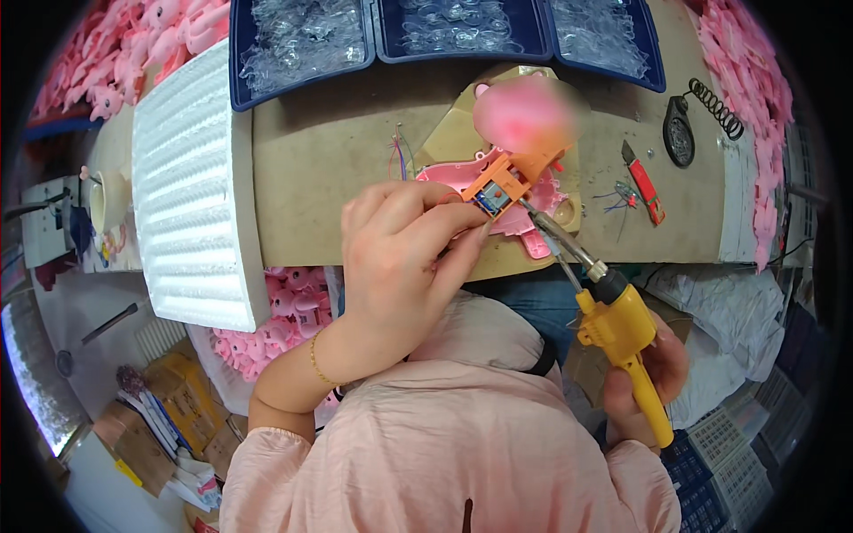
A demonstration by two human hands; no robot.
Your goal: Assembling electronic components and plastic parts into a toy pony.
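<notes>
Over the bench, my left hand (404,253) is closed, its thumb and fingertips pinched at the near left edge of an orange plastic housing (505,180). A small blue and silver part (491,197) sits inside this housing. Wrapped around a yellow trigger-type soldering gun (625,324), my right hand (649,373) keeps its metal tip angled up to the housing's right edge, touching or nearly so. Beneath lies an open pink toy shell (538,242), with a rounded pink piece (524,111), partly blurred, beyond it. Both rest on a yellowish fixture board (453,124).
Blue bins (382,35) of clear plastic parts line the back. A white foam tray (195,186) stands left. Toward the right lie a red utility knife (646,185), small wired parts (626,194) and a black coiled-cord device (679,133). Pink toy parts (751,98) pile at far right.
</notes>
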